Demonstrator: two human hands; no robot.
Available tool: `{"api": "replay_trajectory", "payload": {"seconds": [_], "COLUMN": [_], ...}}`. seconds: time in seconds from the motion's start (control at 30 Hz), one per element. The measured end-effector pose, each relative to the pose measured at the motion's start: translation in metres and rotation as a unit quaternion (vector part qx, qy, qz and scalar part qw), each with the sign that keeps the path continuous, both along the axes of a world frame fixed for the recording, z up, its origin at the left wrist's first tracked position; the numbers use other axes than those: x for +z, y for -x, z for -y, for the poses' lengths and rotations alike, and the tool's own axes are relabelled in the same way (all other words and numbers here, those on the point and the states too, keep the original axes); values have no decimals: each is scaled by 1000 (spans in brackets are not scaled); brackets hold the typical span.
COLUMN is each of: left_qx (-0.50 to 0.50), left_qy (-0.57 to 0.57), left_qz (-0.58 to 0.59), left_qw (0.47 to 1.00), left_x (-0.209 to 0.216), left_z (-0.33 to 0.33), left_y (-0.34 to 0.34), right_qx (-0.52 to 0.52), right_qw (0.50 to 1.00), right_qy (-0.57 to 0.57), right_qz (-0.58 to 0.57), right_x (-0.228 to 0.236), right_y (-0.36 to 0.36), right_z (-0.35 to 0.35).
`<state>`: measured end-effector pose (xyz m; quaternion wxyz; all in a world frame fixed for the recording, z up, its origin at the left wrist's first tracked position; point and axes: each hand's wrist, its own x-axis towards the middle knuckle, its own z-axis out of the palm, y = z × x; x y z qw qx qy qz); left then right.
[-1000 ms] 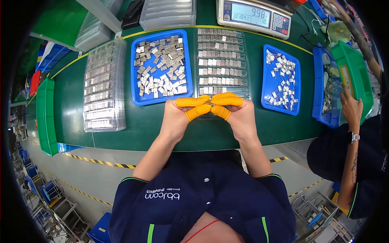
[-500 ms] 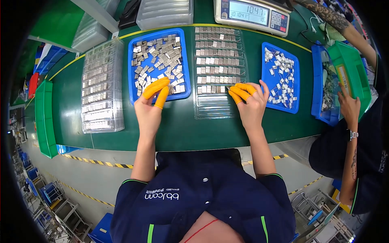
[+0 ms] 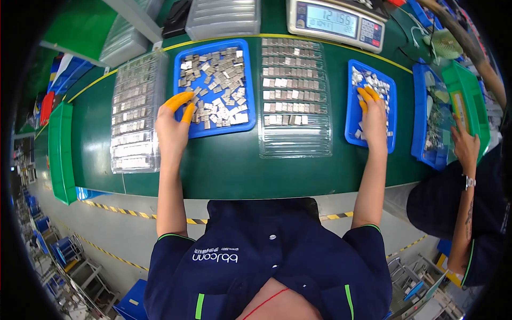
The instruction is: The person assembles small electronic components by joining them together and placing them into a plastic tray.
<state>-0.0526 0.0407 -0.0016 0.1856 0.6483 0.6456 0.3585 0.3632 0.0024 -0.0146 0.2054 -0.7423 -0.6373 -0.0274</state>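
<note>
My left hand point(image 3: 172, 128), with yellow finger cots, is over the left edge of a blue tray point(image 3: 249, 80) of small silvery metal pieces point(image 3: 225, 72). Its thumb and forefinger are apart, and I see nothing between them. My right hand point(image 3: 375, 120), also in yellow cots, reaches into a second blue tray point(image 3: 354, 140) of small white parts point(image 3: 383, 85). Its fingertips bend together among those parts; whether they hold one is hidden. Between the trays lies a clear plastic blister tray point(image 3: 295, 149) with rows of silvery pieces in its upper slots.
A stack of filled clear trays point(image 3: 133, 117) stands at the left, beside a green bin point(image 3: 62, 154). A digital scale point(image 3: 336, 24) sits at the back. At the right, a co-worker's hand point(image 3: 466, 141) touches a green bin point(image 3: 469, 96) next to a blue bin point(image 3: 421, 133).
My right hand has left the blister tray and moved right to the tray of white parts. My left hand has shifted left to the metal pieces' tray edge. The scale's reading differs.
</note>
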Motion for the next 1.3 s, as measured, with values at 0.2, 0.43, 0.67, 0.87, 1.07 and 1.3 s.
{"api": "replay_trajectory", "payload": {"seconds": [0.2, 0.43, 0.67, 0.87, 1.07, 1.3], "left_qx": [-31, -63, -125, -18, -74, -123], "left_qy": [-19, -18, -30, -3, -20, -17], "left_qz": [-120, -205, -186, -12, -118, -159], "left_qw": [992, 976, 974, 1000, 990, 979], "left_x": [0, -4, 2, -5, 0, -6], "left_z": [-17, -33, -38, -31, -27, -33], "left_y": [-8, -12, -10, -15, -8, -15], "right_qx": [-42, -19, -52, 26, 65, 61], "right_qw": [994, 992, 980, 901, 899, 894], "right_qy": [84, 70, -49, -91, -45, -21], "right_qz": [56, -102, -184, -423, -431, -442], "right_x": [1, 18, 20, 32, 29, 28], "right_y": [-13, -12, 3, 57, 83, 88], "right_z": [5, 3, 12, 18, 19, 26]}}
